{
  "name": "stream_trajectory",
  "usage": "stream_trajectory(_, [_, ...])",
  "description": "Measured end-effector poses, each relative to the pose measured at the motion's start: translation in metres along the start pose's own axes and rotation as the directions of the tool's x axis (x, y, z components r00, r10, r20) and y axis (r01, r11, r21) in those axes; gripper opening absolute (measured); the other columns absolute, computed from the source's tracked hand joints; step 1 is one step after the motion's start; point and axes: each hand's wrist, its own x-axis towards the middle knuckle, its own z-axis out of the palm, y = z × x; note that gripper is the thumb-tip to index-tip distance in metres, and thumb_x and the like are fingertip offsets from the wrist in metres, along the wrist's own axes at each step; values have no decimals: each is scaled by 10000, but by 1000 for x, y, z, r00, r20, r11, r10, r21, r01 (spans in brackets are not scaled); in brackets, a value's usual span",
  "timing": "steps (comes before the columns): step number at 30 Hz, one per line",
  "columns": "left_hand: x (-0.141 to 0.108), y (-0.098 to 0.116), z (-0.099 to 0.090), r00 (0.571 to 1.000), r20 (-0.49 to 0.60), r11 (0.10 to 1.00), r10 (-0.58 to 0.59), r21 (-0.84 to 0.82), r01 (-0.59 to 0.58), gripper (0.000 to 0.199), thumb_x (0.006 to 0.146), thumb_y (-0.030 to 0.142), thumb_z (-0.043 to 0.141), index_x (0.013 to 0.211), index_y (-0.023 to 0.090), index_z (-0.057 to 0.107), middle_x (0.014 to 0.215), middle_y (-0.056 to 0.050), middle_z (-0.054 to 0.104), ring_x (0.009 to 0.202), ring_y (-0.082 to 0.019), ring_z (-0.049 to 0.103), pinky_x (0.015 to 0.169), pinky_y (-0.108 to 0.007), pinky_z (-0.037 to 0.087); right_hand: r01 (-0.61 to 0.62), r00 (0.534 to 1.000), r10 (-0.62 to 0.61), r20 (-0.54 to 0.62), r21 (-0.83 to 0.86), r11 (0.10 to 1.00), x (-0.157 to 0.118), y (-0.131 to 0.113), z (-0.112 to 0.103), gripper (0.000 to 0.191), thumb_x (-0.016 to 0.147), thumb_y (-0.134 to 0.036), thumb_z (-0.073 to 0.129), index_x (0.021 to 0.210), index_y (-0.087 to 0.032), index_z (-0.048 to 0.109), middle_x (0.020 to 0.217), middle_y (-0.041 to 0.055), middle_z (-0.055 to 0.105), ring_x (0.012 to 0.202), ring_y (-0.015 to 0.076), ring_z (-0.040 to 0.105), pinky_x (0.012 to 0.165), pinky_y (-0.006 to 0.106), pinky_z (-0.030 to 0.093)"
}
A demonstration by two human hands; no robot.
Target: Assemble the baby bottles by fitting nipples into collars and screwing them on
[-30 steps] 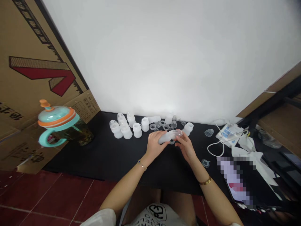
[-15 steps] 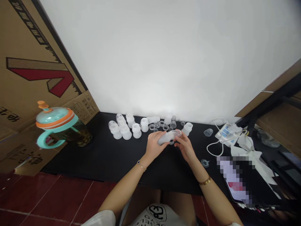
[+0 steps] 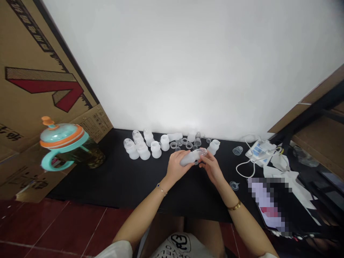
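White baby bottle (image 3: 187, 158) gripped in your left hand (image 3: 176, 166), align the clear cap (image 3: 202, 151) at its end, right hand (image 3: 212, 167) pinching it.

Worn on the head, the one camera looks forward and down across the black table (image 3: 115, 182) to the pale wall (image 3: 188, 71) behind. Its view is wide and near, with the left hand (image 3: 177, 166) and right hand (image 3: 213, 168) just below centre and the red floor (image 3: 37, 224) at lower left.
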Motion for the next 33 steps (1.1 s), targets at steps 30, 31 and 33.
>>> stream_trajectory(30, [1, 0, -4, 999, 28, 996, -24, -84, 26, 484, 774, 381, 829, 1226, 269, 696, 1133, -61, 718, 1062, -249, 664, 961, -427, 577, -8, 999, 10, 53, -40, 999, 3, 2, -3, 404, 753, -376, 828, 1117, -232, 728, 788, -15, 630, 588, 112, 554, 530, 246, 470])
stream_trajectory(31, [1, -1, -3, 999, 30, 996, -29, -84, 31, 483, 774, 386, 828, 1225, 271, 697, 1133, -63, 718, 1063, -253, 665, 961, -432, 578, -5, 998, 7, 55, -43, 999, 3, 1, -4, 402, 750, -378, 830, 1111, -234, 730, 795, -14, 632, 582, 109, 547, 527, 247, 468])
stream_trajectory(33, [0, -1, -3, 998, 36, 995, -42, -87, 45, 479, 776, 394, 825, 1222, 273, 700, 1134, -67, 718, 1066, -261, 664, 957, -442, 577, 10, 998, -7, 56, -55, 998, 3, 1, -3, 402, 745, -380, 834, 1108, -237, 735, 812, -12, 642, 576, 104, 541, 524, 248, 465])
